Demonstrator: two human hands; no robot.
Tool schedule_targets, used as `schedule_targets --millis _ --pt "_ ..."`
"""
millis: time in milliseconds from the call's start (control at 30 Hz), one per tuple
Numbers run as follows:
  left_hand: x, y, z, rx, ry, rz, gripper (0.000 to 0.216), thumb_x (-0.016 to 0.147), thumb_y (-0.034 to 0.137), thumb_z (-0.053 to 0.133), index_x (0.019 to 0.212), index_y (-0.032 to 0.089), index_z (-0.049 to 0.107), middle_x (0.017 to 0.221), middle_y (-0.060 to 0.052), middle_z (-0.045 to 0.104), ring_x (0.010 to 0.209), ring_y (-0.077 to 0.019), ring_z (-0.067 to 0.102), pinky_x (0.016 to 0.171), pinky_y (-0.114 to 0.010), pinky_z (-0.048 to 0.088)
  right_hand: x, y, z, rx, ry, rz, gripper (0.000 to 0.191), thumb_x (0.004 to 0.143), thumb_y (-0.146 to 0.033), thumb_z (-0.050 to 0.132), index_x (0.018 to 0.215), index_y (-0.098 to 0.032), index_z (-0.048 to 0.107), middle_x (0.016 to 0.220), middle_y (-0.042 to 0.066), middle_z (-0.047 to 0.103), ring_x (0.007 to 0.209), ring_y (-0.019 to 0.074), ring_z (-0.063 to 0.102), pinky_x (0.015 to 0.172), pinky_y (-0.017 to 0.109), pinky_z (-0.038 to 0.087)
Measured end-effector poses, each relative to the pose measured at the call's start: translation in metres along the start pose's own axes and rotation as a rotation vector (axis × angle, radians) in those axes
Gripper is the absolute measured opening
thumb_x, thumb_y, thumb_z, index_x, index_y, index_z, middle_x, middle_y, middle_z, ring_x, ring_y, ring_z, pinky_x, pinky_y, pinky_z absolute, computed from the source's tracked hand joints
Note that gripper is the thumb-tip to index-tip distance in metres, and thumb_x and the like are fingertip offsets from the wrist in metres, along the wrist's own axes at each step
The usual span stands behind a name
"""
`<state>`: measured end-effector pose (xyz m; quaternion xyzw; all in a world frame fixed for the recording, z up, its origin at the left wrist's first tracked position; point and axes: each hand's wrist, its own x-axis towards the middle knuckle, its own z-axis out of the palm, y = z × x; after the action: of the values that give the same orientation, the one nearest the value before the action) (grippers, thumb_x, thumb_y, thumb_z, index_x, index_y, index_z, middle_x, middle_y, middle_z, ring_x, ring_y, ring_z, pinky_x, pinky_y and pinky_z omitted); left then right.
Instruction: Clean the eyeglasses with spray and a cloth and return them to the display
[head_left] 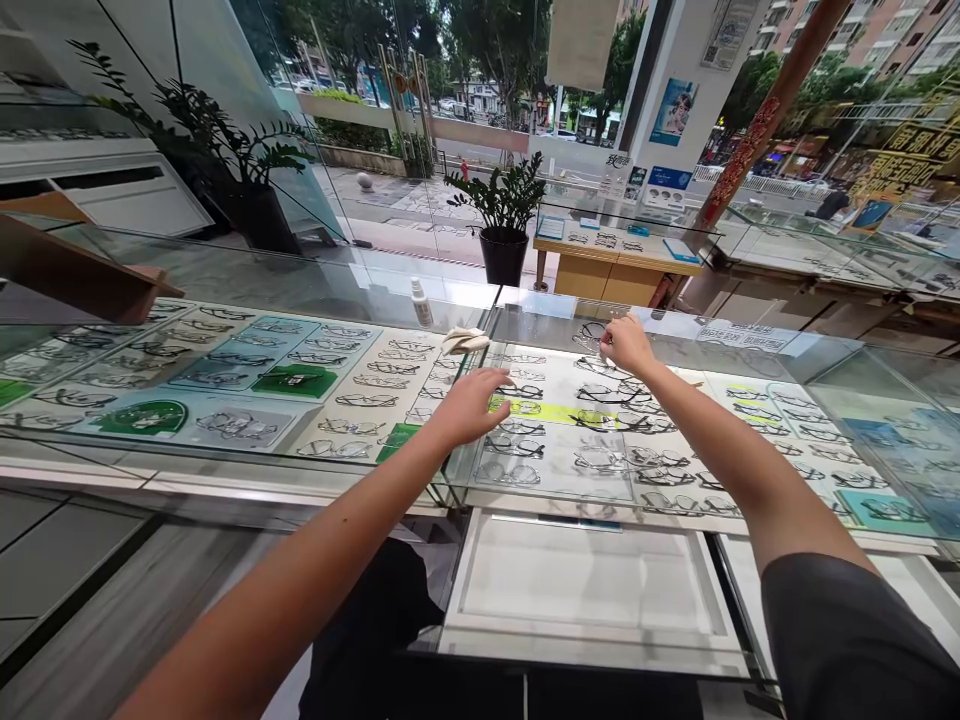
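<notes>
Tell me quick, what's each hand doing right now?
Left hand: open, nothing visible in its grip.
Right hand: fingers curled closed by a pair of glasses; whether it holds them can't be told.

No lettering is reading clearly; slanted gold Chinese characters are standing illegibly near the large clear glass window's right edge.

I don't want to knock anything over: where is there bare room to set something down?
The glass counter top looks bare left of the spray bottle, towards the brown panel. The white drawer below also has bare floor inside its rim. Crowded: the cloth by the left hand, and eyeglasses by the right hand.
</notes>
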<state>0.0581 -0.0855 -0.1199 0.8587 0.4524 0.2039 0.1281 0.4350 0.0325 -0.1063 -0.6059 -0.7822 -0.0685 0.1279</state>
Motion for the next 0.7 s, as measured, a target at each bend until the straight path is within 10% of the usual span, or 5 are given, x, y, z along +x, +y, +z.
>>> schedule_targets --millis 300,700 --pt "0.000 -0.001 0.000 0.000 -0.002 0.003 0.045 0.099 0.044 0.054 0.135 0.024 0.071 0.160 -0.008 0.064 0.151 -0.0332 0.057 0.128 -0.055 0.044 0.011 0.021 -0.011 0.054 -0.111 0.014 0.016 0.087 -0.029 0.067 0.092 -0.021 0.079 0.107 0.011 0.080 0.113 0.0321 0.063 0.112 0.049 0.043" --pt "0.001 0.001 -0.001 -0.006 -0.009 -0.014 0.046 0.097 0.045 0.056 0.136 0.026 0.072 0.160 -0.008 0.064 0.151 -0.0344 0.056 0.129 -0.057 0.044 0.004 0.020 -0.018 0.025 -0.149 0.026 0.009 0.085 -0.023 0.070 0.086 -0.020 0.079 0.125 0.012 0.073 0.126 0.0337 0.055 0.121 0.054 0.032"
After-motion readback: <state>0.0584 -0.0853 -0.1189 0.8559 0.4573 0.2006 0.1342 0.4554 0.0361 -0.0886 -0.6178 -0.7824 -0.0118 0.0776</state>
